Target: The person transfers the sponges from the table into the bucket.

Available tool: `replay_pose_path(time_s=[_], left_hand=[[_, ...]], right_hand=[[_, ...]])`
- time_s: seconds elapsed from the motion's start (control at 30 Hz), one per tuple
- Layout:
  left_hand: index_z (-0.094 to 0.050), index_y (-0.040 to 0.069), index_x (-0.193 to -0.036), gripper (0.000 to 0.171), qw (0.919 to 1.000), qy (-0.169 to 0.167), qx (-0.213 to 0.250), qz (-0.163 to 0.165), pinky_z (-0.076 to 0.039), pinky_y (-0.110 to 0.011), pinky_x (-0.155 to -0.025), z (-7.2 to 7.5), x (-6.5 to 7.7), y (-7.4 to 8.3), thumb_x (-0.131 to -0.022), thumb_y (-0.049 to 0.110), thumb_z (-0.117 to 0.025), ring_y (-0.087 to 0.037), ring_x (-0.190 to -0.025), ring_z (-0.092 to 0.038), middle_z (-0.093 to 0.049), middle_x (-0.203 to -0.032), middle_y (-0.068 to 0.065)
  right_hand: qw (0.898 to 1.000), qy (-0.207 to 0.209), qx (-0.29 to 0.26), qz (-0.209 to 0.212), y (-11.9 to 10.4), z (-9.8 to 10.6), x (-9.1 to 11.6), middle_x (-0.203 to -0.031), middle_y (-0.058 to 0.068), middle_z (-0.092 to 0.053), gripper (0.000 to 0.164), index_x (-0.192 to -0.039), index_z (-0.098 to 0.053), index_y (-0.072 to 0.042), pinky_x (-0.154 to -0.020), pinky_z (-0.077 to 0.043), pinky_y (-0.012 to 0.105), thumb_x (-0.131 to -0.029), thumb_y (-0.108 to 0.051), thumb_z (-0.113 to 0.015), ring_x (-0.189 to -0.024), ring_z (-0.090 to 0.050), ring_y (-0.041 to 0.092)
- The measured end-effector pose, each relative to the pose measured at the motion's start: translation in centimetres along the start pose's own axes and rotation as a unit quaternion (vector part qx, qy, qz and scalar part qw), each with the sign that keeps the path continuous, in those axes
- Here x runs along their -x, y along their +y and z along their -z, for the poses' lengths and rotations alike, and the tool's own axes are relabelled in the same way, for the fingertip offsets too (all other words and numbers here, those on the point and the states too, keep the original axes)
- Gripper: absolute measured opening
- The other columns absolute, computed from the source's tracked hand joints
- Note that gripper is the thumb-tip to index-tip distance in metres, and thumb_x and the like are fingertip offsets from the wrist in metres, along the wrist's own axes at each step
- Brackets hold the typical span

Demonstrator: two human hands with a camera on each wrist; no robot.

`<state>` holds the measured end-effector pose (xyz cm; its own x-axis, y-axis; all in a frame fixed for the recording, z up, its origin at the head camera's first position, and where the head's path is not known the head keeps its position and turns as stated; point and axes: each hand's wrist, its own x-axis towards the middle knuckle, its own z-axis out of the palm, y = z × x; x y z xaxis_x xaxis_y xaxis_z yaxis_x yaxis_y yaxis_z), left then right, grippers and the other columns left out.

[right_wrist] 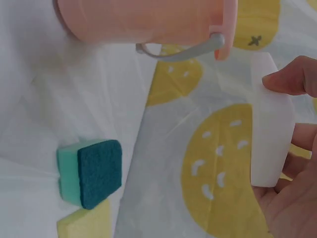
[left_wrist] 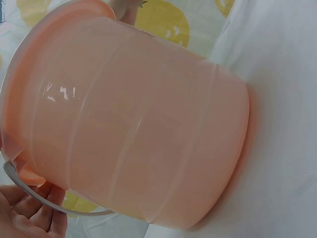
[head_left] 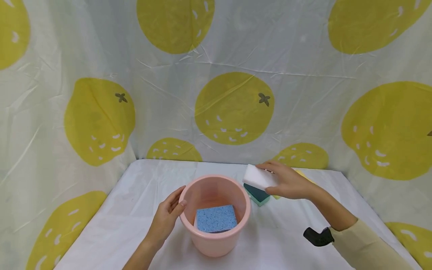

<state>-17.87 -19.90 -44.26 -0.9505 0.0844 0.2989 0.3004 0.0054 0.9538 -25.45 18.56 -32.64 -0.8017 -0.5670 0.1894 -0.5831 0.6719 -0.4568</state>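
Bucket [head_left: 214,245] — blue sponge [head_left: 216,218] inside, left fingers [head_left: 173,198] gripping rim [head_left: 248,206], right fingers [head_left: 275,166] pinching white sponge [head_left: 258,178]

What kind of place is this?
Maybe a small curtained booth set up for handling things, though I can't tell what building it's in. Fruit-print sheets hang on three sides, a white cover spreads below, and a pink bucket with a blue sponge inside stands there.

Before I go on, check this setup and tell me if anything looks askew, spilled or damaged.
Nothing stands out. The pink bucket stands upright, blue sponge inside; the right hand holds the white block, and I see no spill or damage.
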Motion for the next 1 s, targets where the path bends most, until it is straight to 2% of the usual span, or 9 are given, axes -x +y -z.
replay_pose_path(time_s=[0.3, 0.57, 1.0], left_hand=[[-0.046, 0.002, -0.154, 0.05, 1.0, 0.004, -0.003, -0.001, -0.049, -0.025, -0.101, -0.1, 0.1, 0.1, -0.107, 0.014, -0.058, -0.033, -0.139, -0.049, -0.049, -0.153, -0.017], [-0.047, 0.003, -0.154, 0.049, 1.0, 0.005, -0.007, 0.004, -0.049, -0.024, -0.1, 0.0, 0.1, 0.0, -0.107, 0.014, -0.058, -0.031, -0.139, -0.049, -0.05, -0.153, -0.016], [-0.045, 0.001, -0.154, 0.05, 1.0, -0.003, 0.002, -0.007, -0.048, -0.024, -0.102, -0.1, 0.0, -0.1, -0.107, 0.012, -0.057, -0.032, -0.14, -0.047, -0.048, -0.154, -0.018]], right_hand=[[0.998, -0.019, -0.018, 0.057, -2.9, -0.5, -1.7, -0.133, 0.005, -0.057, 0.066, -0.146, -0.058, -0.006, -0.08, -0.055, 0.039, -0.083, -0.019, -0.077, -0.109, -0.055, 0.025], [0.995, -0.049, -0.025, 0.078, -4.8, -1.6, -3.3, -0.134, 0.004, -0.056, 0.068, -0.148, -0.056, -0.009, -0.088, -0.054, 0.043, -0.084, -0.023, -0.076, -0.115, -0.054, 0.024], [0.989, -0.09, -0.013, 0.117, -6.4, -3.0, -5.1, -0.135, 0.005, -0.054, 0.067, -0.149, -0.055, -0.009, -0.092, -0.051, 0.044, -0.088, -0.027, -0.074, -0.116, -0.053, 0.023]])
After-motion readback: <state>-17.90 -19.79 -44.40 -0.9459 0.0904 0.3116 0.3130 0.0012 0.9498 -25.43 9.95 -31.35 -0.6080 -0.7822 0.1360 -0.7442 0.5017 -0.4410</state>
